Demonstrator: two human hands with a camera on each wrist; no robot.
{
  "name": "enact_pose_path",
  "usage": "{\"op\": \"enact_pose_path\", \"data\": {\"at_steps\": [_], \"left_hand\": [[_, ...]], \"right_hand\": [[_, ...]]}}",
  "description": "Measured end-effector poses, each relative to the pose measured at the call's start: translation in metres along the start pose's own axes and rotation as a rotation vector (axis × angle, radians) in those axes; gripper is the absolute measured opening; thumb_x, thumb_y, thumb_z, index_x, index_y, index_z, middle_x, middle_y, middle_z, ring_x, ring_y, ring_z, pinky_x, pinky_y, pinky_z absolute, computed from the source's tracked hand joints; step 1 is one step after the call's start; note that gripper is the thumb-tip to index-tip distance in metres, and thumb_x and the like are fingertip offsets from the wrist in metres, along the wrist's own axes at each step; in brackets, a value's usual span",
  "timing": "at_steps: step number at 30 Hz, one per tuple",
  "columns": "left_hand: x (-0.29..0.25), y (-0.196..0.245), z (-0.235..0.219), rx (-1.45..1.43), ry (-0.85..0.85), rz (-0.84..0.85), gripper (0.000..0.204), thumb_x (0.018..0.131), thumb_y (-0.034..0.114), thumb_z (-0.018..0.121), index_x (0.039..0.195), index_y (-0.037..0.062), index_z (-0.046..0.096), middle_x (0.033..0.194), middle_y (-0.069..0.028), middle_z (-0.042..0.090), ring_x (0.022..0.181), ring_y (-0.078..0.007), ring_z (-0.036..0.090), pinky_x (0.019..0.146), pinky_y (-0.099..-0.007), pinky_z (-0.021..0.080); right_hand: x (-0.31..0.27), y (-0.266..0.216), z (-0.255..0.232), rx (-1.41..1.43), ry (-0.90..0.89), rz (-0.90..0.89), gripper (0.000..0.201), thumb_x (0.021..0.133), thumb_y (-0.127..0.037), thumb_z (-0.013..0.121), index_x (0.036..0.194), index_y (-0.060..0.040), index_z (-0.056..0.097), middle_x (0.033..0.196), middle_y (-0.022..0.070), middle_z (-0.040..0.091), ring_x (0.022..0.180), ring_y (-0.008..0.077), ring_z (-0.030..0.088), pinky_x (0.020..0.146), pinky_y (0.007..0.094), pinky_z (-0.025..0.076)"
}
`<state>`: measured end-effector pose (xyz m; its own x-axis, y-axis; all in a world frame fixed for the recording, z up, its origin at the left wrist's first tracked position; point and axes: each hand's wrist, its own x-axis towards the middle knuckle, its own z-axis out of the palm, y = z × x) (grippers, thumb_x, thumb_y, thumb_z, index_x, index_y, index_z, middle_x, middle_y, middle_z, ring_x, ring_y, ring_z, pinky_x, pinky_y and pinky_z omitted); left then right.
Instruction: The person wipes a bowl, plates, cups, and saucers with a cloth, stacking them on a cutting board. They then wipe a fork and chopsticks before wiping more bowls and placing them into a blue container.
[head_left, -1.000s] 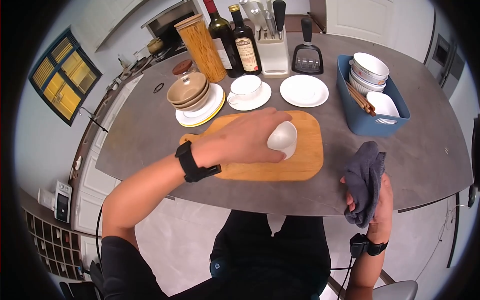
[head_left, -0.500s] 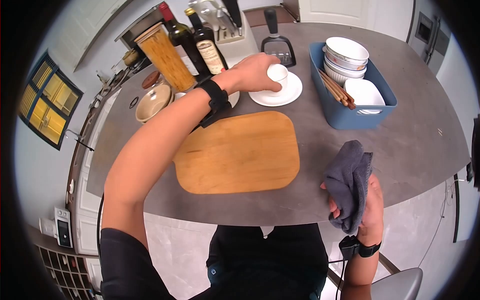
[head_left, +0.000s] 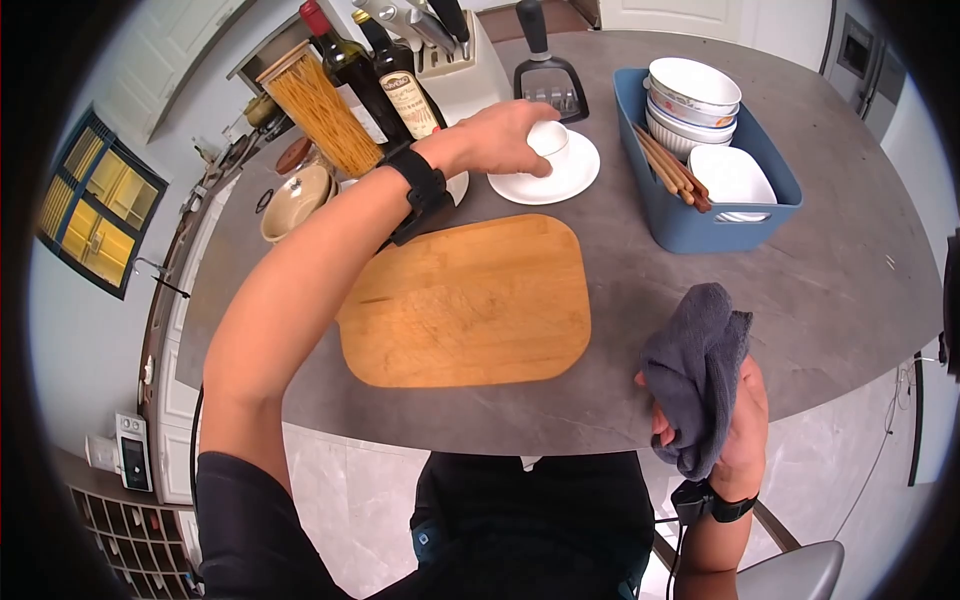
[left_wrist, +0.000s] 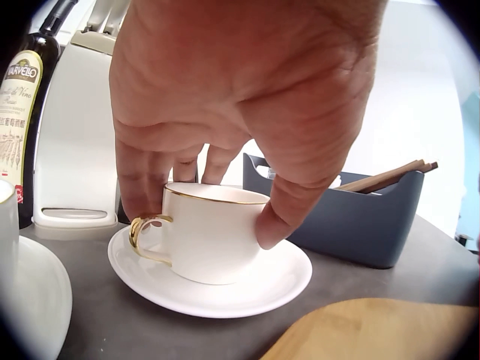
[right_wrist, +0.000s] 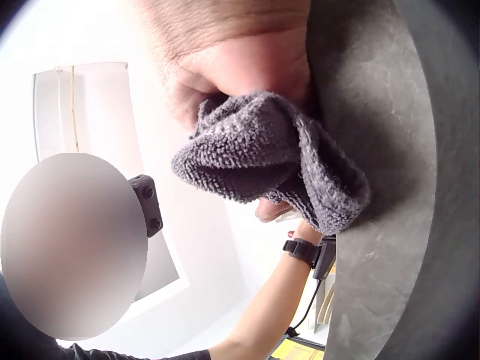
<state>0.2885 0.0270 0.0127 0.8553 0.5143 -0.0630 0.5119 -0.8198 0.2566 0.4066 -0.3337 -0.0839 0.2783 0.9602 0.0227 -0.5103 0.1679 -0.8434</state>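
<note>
A white teacup (left_wrist: 214, 240) with a gold rim and a gold-topped handle stands upright on a white saucer (left_wrist: 287, 274). My left hand (head_left: 495, 140) reaches across to it from above. In the left wrist view its thumb lies against one side of the cup and its fingers come down on the other side, by the handle. At the table's front right edge, my right hand (head_left: 742, 420) grips a bunched dark grey cloth (head_left: 695, 370). The cloth hides part of the right hand's fingers.
A wooden cutting board (head_left: 470, 310) lies in front of the saucer. The blue bin (head_left: 690, 235) at right holds bowls and chopsticks. Behind stand bottles (head_left: 405, 85), a pasta jar (head_left: 325, 115), a knife block (head_left: 470, 85) and a black-handled tool (head_left: 550, 85). Brown bowls (head_left: 295, 205) sit at left.
My left hand has carried the cup from over the cutting board to the saucer behind it. The right hand still holds the cloth in about the same place; the head view has shifted.
</note>
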Motion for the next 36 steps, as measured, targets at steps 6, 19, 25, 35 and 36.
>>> {"op": "enact_pose_path", "data": {"at_steps": [6, 19, 25, 35, 36], "left_hand": [[-0.008, 0.006, 0.000, 0.011, 0.001, -0.003, 0.081, 0.082, 0.030, 0.079, 0.152, 0.0052, 0.046, 0.141, -0.0225, 0.059, 0.128, -0.0339, 0.059, 0.107, -0.0392, 0.049], [-0.004, 0.128, -0.005, -0.075, 0.338, -0.005, 0.045, 0.093, 0.035, 0.059, 0.116, -0.0020, 0.069, 0.101, -0.0264, 0.074, 0.106, -0.0423, 0.070, 0.092, -0.0486, 0.055], [0.026, 0.189, -0.008, 0.164, -0.279, -0.160, 0.033, 0.076, 0.022, 0.066, 0.103, 0.0088, 0.079, 0.102, -0.0158, 0.077, 0.095, -0.0297, 0.074, 0.085, -0.0378, 0.057], [0.058, 0.189, -0.004, 0.192, -0.555, -0.300, 0.022, 0.086, 0.013, 0.053, 0.065, 0.0098, 0.057, 0.067, -0.0075, 0.062, 0.058, -0.0188, 0.065, 0.056, -0.0339, 0.053], [0.056, 0.190, -0.005, 0.207, -0.515, -0.297, 0.022, 0.086, 0.011, 0.051, 0.065, 0.0088, 0.056, 0.066, -0.0085, 0.061, 0.056, -0.0188, 0.064, 0.055, -0.0345, 0.053]], "right_hand": [[0.003, -0.002, 0.005, -0.013, -0.009, -0.009, 0.041, 0.109, -0.030, 0.046, 0.118, 0.0076, 0.060, 0.099, 0.0256, 0.072, 0.066, 0.0250, 0.072, 0.054, 0.0307, 0.058], [0.009, 0.000, 0.005, -0.023, -0.050, -0.036, 0.045, 0.110, -0.032, 0.045, 0.123, 0.0081, 0.059, 0.101, 0.0245, 0.073, 0.064, 0.0212, 0.071, 0.051, 0.0276, 0.059], [0.008, -0.004, 0.010, 0.061, -0.019, -0.009, 0.041, 0.110, -0.030, 0.045, 0.122, 0.0065, 0.059, 0.102, 0.0229, 0.074, 0.065, 0.0202, 0.072, 0.052, 0.0285, 0.060], [0.011, -0.005, 0.005, 0.069, -0.064, 0.034, 0.039, 0.108, -0.031, 0.048, 0.121, 0.0037, 0.060, 0.101, 0.0180, 0.075, 0.064, 0.0186, 0.072, 0.051, 0.0286, 0.060], [0.011, -0.006, 0.005, 0.068, -0.064, 0.029, 0.039, 0.108, -0.031, 0.048, 0.121, 0.0037, 0.060, 0.101, 0.0180, 0.075, 0.064, 0.0186, 0.072, 0.051, 0.0286, 0.060]]}}
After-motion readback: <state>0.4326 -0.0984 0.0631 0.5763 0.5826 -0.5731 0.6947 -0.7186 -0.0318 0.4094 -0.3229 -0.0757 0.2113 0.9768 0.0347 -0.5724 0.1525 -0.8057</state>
